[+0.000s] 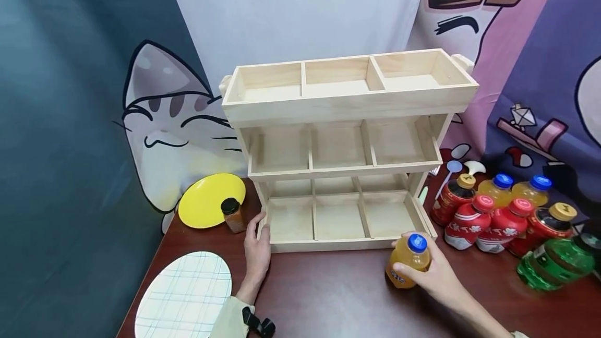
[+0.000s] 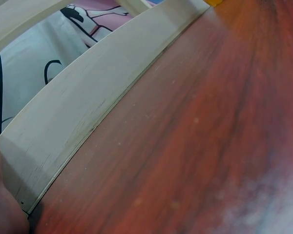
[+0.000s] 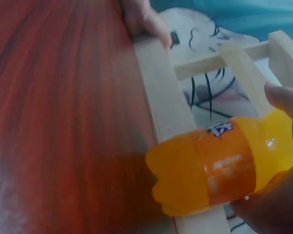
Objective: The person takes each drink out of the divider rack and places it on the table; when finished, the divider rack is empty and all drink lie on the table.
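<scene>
My right hand (image 1: 434,270) grips a small bottle of orange drink (image 1: 407,260) with a blue cap, thumb on the near side. The bottle is just in front of the right end of a pale wooden three-tier rack (image 1: 352,245). In the right wrist view the bottle (image 3: 224,165) lies across the rack's front board; whether it touches the board or the table cannot be told. At the rack's lower left front corner, my left hand (image 1: 257,252) rests against the wood, fingers loosely bent. Only a blurred edge of that hand (image 2: 5,195) shows in the left wrist view.
Right of the rack stand red bottles (image 1: 469,221), orange drinks with blue caps (image 1: 530,190), dark bottles with gold caps (image 1: 453,200) and a green bottle (image 1: 556,260). At left are a yellow plate (image 1: 206,200), a black-lidded jar (image 1: 233,215) and a checked oval board (image 1: 185,296).
</scene>
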Demonstrator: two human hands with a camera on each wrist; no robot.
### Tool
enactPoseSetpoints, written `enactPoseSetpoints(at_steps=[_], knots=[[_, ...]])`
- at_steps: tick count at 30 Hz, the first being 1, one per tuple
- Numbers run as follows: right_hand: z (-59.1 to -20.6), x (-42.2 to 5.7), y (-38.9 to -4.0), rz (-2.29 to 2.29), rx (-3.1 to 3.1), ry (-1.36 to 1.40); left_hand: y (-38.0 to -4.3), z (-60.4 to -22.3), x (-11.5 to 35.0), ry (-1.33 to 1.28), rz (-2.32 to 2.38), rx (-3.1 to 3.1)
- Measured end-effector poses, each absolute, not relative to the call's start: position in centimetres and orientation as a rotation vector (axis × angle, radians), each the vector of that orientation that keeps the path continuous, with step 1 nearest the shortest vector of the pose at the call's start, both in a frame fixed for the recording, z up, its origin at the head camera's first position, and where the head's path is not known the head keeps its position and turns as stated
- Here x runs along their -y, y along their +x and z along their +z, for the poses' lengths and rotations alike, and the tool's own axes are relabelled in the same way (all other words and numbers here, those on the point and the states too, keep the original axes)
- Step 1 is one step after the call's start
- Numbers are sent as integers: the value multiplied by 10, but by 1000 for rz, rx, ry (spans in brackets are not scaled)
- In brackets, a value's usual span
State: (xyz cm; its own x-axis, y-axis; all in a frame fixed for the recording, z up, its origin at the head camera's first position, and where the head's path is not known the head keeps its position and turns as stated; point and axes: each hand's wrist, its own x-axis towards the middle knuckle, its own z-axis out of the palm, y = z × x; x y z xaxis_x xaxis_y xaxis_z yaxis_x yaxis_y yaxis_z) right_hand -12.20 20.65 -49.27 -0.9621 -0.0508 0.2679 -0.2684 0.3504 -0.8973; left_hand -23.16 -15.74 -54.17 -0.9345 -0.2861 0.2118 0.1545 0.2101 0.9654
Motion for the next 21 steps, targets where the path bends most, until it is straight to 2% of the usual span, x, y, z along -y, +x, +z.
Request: enactPoseSetpoints(at_steps=[3,12,21], knots=[[-500,-208,-122,1578,2377,297,-231,-541,159,136,-1771,2140],[-515,-213,-116,1387,2172,46,-229,-541,158,153,-1761,2169],[-521,-247,-126,1338,1841,320,-230,-538,160,142,-1767,2168]])
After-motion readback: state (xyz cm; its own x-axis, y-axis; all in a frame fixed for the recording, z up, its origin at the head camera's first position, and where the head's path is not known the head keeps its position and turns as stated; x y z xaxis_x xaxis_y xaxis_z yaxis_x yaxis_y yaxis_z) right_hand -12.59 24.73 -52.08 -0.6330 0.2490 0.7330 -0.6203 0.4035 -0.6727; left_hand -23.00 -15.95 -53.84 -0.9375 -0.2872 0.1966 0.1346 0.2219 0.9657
